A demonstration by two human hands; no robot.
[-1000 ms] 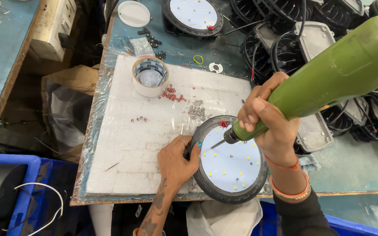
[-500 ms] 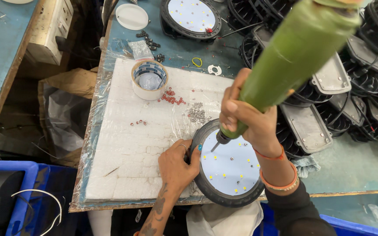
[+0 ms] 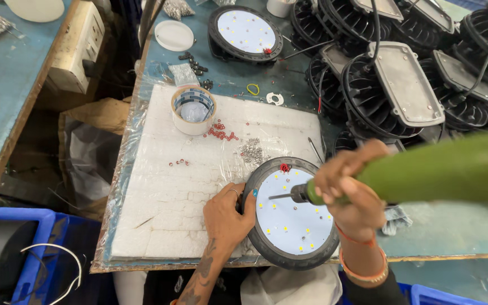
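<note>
The right hand was closed around the front end of a green electric screwdriver, all fingers wrapped tightly on its body, and the bit pointed to the left, over the white LED board of a round lamp. The lamp lay in the lower middle of the frame, at the near edge of the worktop, partly on a white foam pad covered with clear plastic film. The left hand pressed against the black rim of the lamp on its left side, fingers curved on the rim, probably to keep the lamp from turning under the tool.

Small parts were kept within reach on the pad: a heap of silver screws, some red washers and a roll of tape in the upper part of it. The soft pad likely protected the lamp housing from scratches.

The rear of the screwdriver was cut off at the right edge of the frame and blurred. I could not tell if the bit tip touched a screw. Black lamp housings were piled in the upper right, many of them only partly visible.
</note>
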